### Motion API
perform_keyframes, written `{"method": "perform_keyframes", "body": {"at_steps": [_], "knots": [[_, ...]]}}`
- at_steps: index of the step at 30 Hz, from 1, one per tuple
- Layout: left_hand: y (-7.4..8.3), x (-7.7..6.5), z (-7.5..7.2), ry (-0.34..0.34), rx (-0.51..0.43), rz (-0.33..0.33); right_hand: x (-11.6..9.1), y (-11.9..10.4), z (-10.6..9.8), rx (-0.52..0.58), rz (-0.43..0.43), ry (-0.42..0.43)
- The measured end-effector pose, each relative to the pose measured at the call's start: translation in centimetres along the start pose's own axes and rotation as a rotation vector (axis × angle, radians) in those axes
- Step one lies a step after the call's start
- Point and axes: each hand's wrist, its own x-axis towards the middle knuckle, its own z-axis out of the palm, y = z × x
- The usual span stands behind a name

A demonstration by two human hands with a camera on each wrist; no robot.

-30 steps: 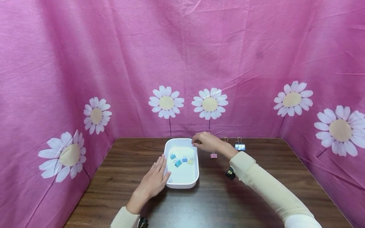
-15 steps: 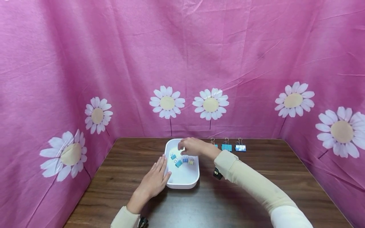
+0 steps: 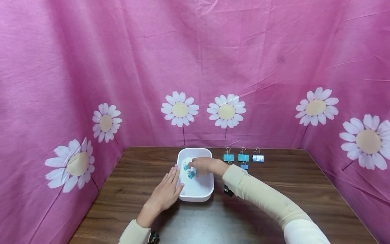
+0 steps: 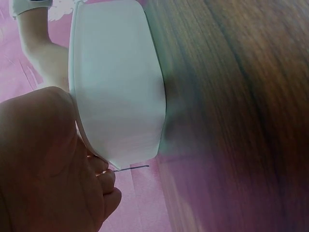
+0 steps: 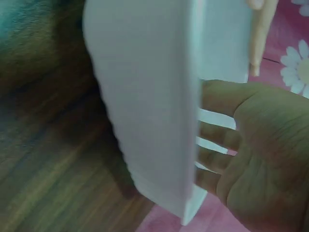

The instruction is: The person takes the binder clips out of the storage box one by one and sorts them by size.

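Observation:
A white tray (image 3: pixel 195 196) stands on the table, holding small binder clips. Two teal binder clips (image 3: pixel 191 175) lie in its left half, and part of a blue one shows under my right fingers. My left hand (image 3: pixel 166 193) rests flat along the tray's left side, its fingers straight; the left wrist view shows it at the rim (image 4: pixel 76 104). My right hand (image 3: pixel 204 165) reaches over the right rim into the tray, fingers pointing down among the clips. In the right wrist view my right hand (image 5: pixel 256 145) has its fingertips hidden behind the tray wall (image 5: pixel 145 111); I cannot tell whether they pinch a clip.
Behind my right wrist, two larger teal binder clips (image 3: pixel 243 158) and a shiny blue one (image 3: pixel 258 158) stand in a row along the table's back edge. A small blue clip (image 3: pixel 244 166) sits before them. Pink flowered cloth (image 3: pixel 201 67) hangs around the wooden table (image 3: pixel 274 179).
My right hand has moved left and down from the tray's back right rim to the clips inside, uncovering the clip row behind. My left hand has stayed at the tray's side.

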Motion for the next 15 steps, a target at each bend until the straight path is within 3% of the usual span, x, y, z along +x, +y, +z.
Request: {"method": "perform_keyframes", "body": {"at_steps": [9, 15], "knots": [[0.1, 0.0, -0.2, -0.003, 0.011, -0.004, 0.1, 0.2, 1.4, -0.155, -0.068, 0.010], [0.1, 0.0, 0.0, -0.004, 0.000, -0.008, 0.1, 0.3, 2.2, -0.141, -0.112, 0.046]]}}
